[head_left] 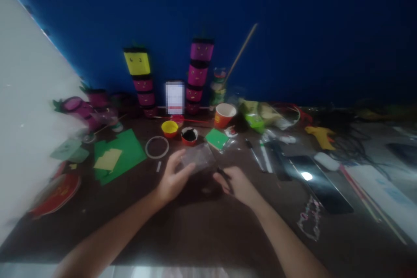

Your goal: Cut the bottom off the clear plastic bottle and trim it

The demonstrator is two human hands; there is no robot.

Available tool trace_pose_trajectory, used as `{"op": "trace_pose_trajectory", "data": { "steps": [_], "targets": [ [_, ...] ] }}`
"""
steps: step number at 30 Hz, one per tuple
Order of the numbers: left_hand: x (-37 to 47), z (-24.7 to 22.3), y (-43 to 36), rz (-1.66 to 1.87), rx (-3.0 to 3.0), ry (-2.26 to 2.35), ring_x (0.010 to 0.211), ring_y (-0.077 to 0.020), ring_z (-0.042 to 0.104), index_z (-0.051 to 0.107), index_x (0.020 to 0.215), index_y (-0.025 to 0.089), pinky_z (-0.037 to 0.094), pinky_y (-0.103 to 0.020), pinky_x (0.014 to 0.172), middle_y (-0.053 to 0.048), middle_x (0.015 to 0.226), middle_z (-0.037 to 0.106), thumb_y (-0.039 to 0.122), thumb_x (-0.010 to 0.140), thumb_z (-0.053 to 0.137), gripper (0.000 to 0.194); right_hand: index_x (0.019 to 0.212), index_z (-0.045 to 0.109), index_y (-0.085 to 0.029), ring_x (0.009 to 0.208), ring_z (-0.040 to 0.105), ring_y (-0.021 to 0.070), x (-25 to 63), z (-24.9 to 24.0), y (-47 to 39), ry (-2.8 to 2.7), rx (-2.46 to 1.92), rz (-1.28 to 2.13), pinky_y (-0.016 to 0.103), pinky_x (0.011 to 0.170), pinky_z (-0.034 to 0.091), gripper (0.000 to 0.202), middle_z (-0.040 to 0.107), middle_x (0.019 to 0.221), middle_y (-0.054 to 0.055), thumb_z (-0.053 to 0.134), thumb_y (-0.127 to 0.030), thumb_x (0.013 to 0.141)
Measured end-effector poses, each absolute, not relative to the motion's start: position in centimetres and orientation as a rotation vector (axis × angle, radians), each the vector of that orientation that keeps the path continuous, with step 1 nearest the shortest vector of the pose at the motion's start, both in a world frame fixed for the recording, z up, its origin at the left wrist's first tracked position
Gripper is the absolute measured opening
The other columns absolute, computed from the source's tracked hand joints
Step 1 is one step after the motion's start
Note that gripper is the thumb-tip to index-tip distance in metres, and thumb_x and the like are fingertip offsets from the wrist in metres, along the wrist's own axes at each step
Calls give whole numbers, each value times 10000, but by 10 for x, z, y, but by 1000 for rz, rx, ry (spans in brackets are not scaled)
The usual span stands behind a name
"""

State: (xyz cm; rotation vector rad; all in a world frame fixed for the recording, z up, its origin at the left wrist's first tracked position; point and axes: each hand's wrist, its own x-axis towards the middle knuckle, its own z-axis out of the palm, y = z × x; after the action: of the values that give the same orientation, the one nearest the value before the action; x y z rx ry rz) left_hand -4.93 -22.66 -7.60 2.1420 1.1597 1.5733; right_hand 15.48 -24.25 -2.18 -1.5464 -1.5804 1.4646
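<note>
My left hand point(174, 176) pinches a clear, thin plastic piece point(198, 158) at its near left edge, a little above the dark tabletop point(195, 234). To its right, my right hand point(239, 184) is closed around a dark tool that looks like small black scissors point(224, 177); blur hides its detail. The tool's tip points toward the plastic's right edge, and I cannot tell whether they touch. Just beyond the plastic are a small cup with black contents point(189, 136), a yellow-lined cup point(170, 128) and a green square packet point(217, 139).
Green paper point(130, 156) and a clear ring point(157, 147) lie left. Purple and yellow face-decorated towers point(198, 76) stand at the back beside a phone point(175, 97). On the right are pens point(266, 156), a dark phone-like slab point(321, 186), a bead string point(309, 221) and a yellow glue gun point(321, 137).
</note>
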Motion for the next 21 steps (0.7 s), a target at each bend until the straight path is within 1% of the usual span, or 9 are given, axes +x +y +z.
{"op": "trace_pose_trajectory", "data": {
  "steps": [3, 7, 9, 12, 14, 17, 21],
  "targets": [
    [-54, -75, -219, 1629, 2263, 1109, 1179, -245, 483, 560, 1043, 233, 533, -366, 845, -99, 1267, 441, 80, 765, 600, 320, 480, 333, -201, 359, 295, 52, 156, -26, -241, -1451, -1515, 1479, 210, 388, 187, 581, 335, 373, -62, 524, -719, 660],
    [-58, -76, -212, 1691, 2209, 1138, 1176, -251, 484, 501, 1083, 231, 507, -437, 882, -108, 1259, 432, 89, 734, 650, 405, 492, 312, -205, 396, 288, 56, 158, -32, -241, -1476, -1450, 1492, 210, 405, 204, 555, 323, 410, -64, 484, -685, 713],
    [-58, -78, -211, 1707, 2172, 1126, 1171, -249, 489, 482, 1088, 228, 509, -439, 877, -113, 1260, 423, 109, 728, 666, 421, 502, 342, -197, 434, 318, 67, 159, -37, -242, -1599, -1468, 1409, 211, 425, 224, 523, 342, 440, -55, 498, -642, 729],
    [-56, -79, -211, 1708, 2145, 1121, 1164, -253, 498, 471, 1091, 216, 517, -428, 859, -124, 1250, 424, 142, 720, 684, 435, 549, 438, -174, 493, 368, 81, 159, -45, -244, -1787, -1536, 1195, 210, 460, 261, 446, 411, 504, -39, 559, -568, 720],
    [-55, -79, -212, 1697, 2138, 1127, 1161, -259, 499, 466, 1101, 210, 520, -426, 850, -129, 1240, 431, 165, 710, 698, 457, 582, 481, -166, 514, 384, 87, 159, -48, -245, -1853, -1561, 1111, 210, 475, 279, 409, 445, 537, -31, 565, -539, 726],
    [-54, -76, -214, 1656, 2157, 1129, 1143, -254, 512, 467, 1109, 211, 529, -413, 829, -129, 1227, 440, 178, 710, 701, 463, 585, 507, -163, 522, 400, 94, 160, -47, -245, -1908, -1582, 1061, 211, 483, 293, 398, 467, 544, -23, 561, -528, 733],
    [-54, -73, -216, 1637, 2177, 1127, 1110, -241, 535, 468, 1127, 206, 538, -386, 807, -132, 1217, 453, 177, 708, 702, 481, 607, 543, -162, 524, 420, 101, 164, -41, -244, -1935, -1599, 1088, 211, 494, 307, 389, 483, 543, -19, 565, -531, 729]
  ]
}}
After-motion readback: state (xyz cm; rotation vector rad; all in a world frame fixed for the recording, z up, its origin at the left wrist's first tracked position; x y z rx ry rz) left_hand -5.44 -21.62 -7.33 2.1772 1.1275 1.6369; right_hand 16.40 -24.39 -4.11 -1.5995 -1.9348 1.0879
